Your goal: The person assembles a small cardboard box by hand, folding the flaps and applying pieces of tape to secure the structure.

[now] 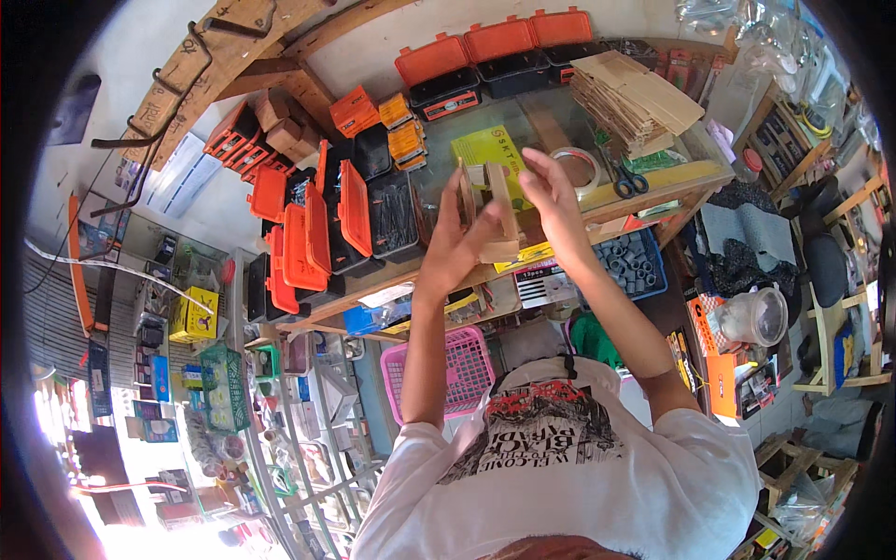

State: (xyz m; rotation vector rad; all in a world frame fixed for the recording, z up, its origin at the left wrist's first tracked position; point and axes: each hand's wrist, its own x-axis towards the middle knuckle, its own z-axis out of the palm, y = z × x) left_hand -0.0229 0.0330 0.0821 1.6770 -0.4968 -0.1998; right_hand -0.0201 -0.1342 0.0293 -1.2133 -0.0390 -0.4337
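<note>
My left hand (455, 250) grips a small brown cardboard box (505, 217), thumb across its near side and fingers along its left. The box is held up over the counter's front edge, and its upper end looks unclosed. To its right my right hand (554, 198) is raised with the fingers apart, close to the box; I cannot tell whether it touches. Behind the box lies a yellow-green printed carton (483, 146) on the glass counter top (448, 191). A roll of tape (575, 170) and dark-handled scissors (630, 184) lie to the right of my right hand.
A stack of flat cardboard pieces (635, 98) lies at the back right. Black cases with orange lids (306, 245) crowd the counter's left, one holding long dark pieces (394, 219). Below are a pink basket (467, 366) and a blue tray of grey fittings (627, 266).
</note>
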